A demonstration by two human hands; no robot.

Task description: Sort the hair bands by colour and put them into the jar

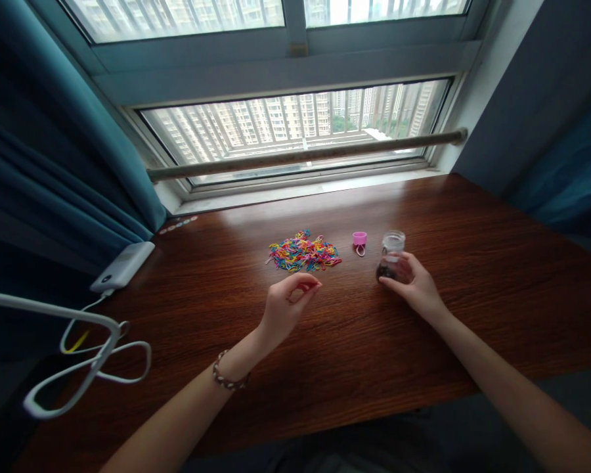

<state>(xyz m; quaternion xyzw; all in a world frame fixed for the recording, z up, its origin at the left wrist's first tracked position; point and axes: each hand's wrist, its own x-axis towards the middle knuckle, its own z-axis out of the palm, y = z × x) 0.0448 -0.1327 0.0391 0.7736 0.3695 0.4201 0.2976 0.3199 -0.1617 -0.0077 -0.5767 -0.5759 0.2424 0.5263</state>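
Observation:
My right hand (414,284) is wrapped round the side of a small clear jar (393,242), which stands open at the top with something dark in its bottom. My left hand (288,303) hovers over the table with thumb and fingertips pinched together; whatever may be between them is too small to make out. Just beyond it lies a loose pile of small multicoloured rubber bands (303,252). Between the pile and the jar sits a pink cap (359,238) with a small loop at its near side.
The brown wooden table (217,263) reaches to a window with a horizontal rail (305,156). At the left a white power bank (123,266) lies with a white cable (86,315) plugged in, beside a blue curtain (79,131).

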